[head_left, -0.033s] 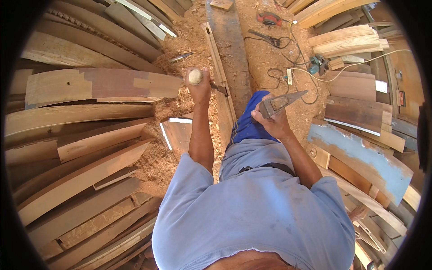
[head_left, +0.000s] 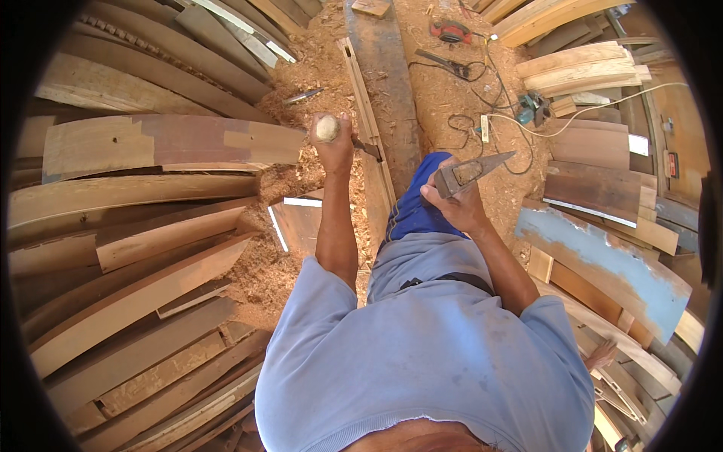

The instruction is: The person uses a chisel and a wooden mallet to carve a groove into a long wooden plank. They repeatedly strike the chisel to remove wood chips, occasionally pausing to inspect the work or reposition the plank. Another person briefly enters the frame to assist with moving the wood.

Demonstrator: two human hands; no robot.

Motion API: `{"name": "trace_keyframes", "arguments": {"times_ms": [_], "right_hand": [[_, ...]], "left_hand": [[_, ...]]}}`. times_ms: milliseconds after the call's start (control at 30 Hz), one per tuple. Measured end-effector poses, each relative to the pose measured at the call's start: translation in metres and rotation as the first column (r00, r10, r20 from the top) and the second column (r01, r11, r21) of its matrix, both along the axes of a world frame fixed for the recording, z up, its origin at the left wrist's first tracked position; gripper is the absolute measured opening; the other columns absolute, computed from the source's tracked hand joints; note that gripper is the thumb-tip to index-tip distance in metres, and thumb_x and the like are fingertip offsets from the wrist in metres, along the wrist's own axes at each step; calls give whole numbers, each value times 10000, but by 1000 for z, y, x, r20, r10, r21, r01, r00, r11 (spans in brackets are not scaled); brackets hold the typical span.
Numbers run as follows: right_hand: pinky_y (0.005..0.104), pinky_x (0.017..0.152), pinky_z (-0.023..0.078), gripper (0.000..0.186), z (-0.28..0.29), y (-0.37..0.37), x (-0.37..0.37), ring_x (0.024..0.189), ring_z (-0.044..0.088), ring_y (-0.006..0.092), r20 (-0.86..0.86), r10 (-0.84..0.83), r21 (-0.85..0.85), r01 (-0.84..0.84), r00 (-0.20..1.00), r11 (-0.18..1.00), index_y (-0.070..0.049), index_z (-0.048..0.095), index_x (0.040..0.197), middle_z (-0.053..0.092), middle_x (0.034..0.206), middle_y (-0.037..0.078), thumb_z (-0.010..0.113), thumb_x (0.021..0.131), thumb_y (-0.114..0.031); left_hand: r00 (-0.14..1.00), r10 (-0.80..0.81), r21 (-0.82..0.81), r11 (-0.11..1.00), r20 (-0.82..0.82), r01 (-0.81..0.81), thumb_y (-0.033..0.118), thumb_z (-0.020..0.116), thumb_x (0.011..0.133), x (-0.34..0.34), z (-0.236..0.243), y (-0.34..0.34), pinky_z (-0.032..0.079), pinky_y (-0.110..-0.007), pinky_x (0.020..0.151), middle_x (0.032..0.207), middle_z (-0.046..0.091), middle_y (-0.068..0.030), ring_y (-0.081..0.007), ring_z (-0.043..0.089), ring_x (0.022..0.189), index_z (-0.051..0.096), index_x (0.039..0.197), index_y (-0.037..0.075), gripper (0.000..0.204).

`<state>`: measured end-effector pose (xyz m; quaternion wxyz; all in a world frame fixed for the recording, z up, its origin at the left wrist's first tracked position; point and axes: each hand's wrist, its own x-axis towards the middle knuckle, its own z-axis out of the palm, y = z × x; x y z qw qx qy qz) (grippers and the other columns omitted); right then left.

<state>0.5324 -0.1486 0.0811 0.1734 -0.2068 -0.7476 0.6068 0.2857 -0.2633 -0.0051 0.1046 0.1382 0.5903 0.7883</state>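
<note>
My left hand [head_left: 334, 151] is wrapped round the handle of a chisel [head_left: 367, 148], whose pale round butt faces up. The chisel's dark blade reaches right, to a long narrow wooden piece [head_left: 367, 120] with slots cut along its top. That piece lies lengthwise along the left side of a dark plank [head_left: 388, 83]. Over my blue-clad knee, my right hand [head_left: 461, 205] is closed on a hammer [head_left: 471, 173] with a dark block-like head tapering to a point at the right. The hammer is apart from the chisel; its handle is mostly hidden.
Shavings cover the floor [head_left: 444, 98]. Boards [head_left: 151, 218] are stacked on the left, more [head_left: 587, 192] on the right. A red power tool [head_left: 450, 32], a green one [head_left: 532, 109] and loose cords lie ahead. Another pointed tool [head_left: 304, 96] rests left of the slotted piece.
Both hands, the chisel and the hammer are in the same places. At the lower right, a small bare hand or foot has shifted slightly among the boards.
</note>
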Motion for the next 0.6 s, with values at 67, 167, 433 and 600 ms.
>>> {"name": "trace_keyframes", "arguments": {"times_ms": [67,167,433,600], "right_hand": [[282,702,485,226,0,0,0,758,568,91,14,-8,11,8,1000,1000,-64,557,915,600,807,3,775,859,-91],[285,709,485,224,6,2,-1,758,570,99,44,-17,31,15,999,999,-62,561,911,601,803,5,776,854,-92],[329,764,469,202,10,4,-1,806,535,146,91,14,-11,-13,996,1000,-66,588,886,554,845,13,776,868,-137],[284,719,489,211,0,6,-2,780,581,107,19,7,-15,-7,1000,1000,-50,582,942,617,833,19,770,867,-107]], "left_hand": [[1000,-5,-8,1000,12,5,-14,657,944,3,5,2,470,-283,517,717,528,-6,-114,563,580,449,940,96,235],[1000,-2,-15,1000,31,3,-9,660,946,3,7,5,462,-282,514,707,521,-5,-114,561,582,444,940,95,239],[998,-1,-18,1000,63,2,-13,646,947,0,4,5,452,-282,502,679,519,-15,-112,552,573,438,919,97,237],[1000,-18,-58,998,19,19,-15,635,948,5,7,5,457,-279,514,674,513,-17,-114,554,577,434,911,92,230]]}}
